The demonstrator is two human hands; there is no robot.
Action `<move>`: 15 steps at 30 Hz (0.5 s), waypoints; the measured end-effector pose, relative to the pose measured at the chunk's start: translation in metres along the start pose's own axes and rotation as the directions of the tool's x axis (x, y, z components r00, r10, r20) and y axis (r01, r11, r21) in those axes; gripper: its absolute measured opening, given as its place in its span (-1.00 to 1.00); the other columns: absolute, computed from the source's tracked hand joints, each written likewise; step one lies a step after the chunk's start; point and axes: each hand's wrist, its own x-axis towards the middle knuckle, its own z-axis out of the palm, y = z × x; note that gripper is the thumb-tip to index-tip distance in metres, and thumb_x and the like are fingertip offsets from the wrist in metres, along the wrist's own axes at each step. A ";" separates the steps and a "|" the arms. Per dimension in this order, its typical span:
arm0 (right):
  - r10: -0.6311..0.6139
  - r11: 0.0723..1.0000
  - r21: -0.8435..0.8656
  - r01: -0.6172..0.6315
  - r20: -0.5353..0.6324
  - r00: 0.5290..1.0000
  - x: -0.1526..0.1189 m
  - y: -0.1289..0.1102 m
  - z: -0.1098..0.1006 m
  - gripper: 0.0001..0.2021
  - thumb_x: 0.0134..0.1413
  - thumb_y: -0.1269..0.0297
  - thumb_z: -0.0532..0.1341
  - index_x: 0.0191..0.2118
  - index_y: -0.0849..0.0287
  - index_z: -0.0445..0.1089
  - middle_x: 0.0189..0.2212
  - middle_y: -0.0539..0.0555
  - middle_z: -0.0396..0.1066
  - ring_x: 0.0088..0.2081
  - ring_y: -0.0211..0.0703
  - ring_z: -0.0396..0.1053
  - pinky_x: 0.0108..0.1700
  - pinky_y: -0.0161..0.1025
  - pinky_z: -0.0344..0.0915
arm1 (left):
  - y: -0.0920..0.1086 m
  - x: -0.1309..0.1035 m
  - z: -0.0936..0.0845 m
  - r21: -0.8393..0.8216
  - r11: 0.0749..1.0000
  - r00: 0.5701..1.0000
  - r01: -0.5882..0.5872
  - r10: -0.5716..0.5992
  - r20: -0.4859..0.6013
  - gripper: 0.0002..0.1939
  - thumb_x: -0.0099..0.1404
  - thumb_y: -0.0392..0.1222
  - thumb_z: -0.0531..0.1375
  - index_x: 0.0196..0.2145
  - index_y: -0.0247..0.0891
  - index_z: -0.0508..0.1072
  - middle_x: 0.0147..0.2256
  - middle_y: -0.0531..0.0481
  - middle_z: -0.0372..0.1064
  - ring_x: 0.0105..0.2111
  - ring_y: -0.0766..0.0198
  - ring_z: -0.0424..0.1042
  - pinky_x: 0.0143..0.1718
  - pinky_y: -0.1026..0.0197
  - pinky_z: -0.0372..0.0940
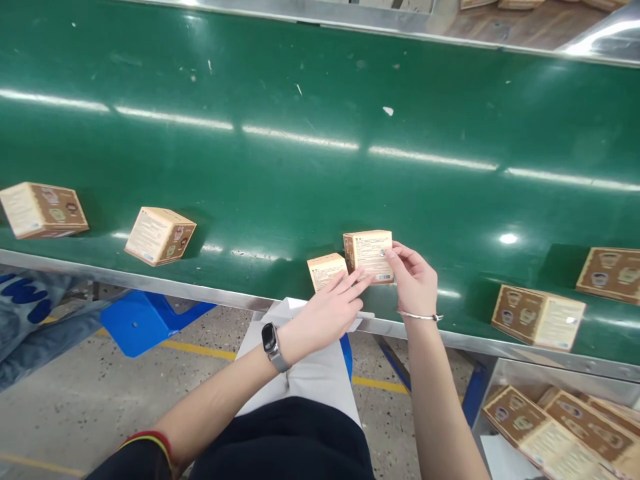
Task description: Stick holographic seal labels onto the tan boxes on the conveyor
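Observation:
A small cream-and-brown cardboard box (371, 250) with printed text and a barcode stands near the belt's front edge. My right hand (417, 280) is closed at its right side, the thumb on the printed face beside a small pale spot. The fingers of my left hand (333, 310) are stretched out, with their tips at the lower left of that face. Just left of this box, a second box (327, 269) is partly covered by my left hand. Its lower part is hidden.
The green belt (280, 187) runs across the view. Further left are two more boxes (57, 210) (159, 237); on the right lie another two (537, 317) (611, 273). A metal bin (520, 373) at lower right holds several flat cartons (565, 427). A blue stool (137, 323) and another person's leg (50, 340) are at lower left.

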 end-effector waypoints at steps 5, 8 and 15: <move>-0.026 1.000 0.011 0.027 -0.044 0.999 -0.001 -0.001 0.000 -0.68 -0.20 0.02 0.38 -0.41 0.17 0.44 -0.12 0.20 0.53 -0.20 -0.05 0.49 -0.17 -0.05 0.45 | 0.002 0.003 -0.003 0.004 1.000 1.000 -0.022 0.022 -0.008 -0.78 0.42 -0.31 0.03 -0.28 -0.40 0.46 0.33 -0.30 0.03 0.38 -0.01 -0.11 0.38 -0.06 -0.03; -0.056 0.998 -0.002 0.056 -0.076 0.995 -0.001 -0.002 0.000 -0.68 -0.18 0.02 0.38 -0.41 0.17 0.43 -0.14 0.19 0.53 -0.22 -0.06 0.48 -0.19 -0.06 0.45 | 0.005 0.007 -0.005 -0.004 1.000 1.000 -0.016 0.016 -0.003 -0.80 0.40 -0.32 0.06 -0.30 -0.39 0.47 0.33 -0.29 0.02 0.37 -0.02 -0.10 0.37 -0.06 -0.01; -0.231 0.958 -0.206 0.199 -0.146 0.962 -0.008 -0.006 0.007 -0.73 -0.02 0.04 0.29 -0.36 0.16 0.39 -0.16 0.18 0.50 -0.15 -0.05 0.46 -0.16 -0.08 0.42 | 0.008 0.008 -0.009 -0.015 1.000 1.000 -0.019 0.019 -0.023 -0.81 0.39 -0.32 0.07 -0.28 -0.40 0.47 0.33 -0.29 0.01 0.37 -0.04 -0.12 0.37 -0.06 0.00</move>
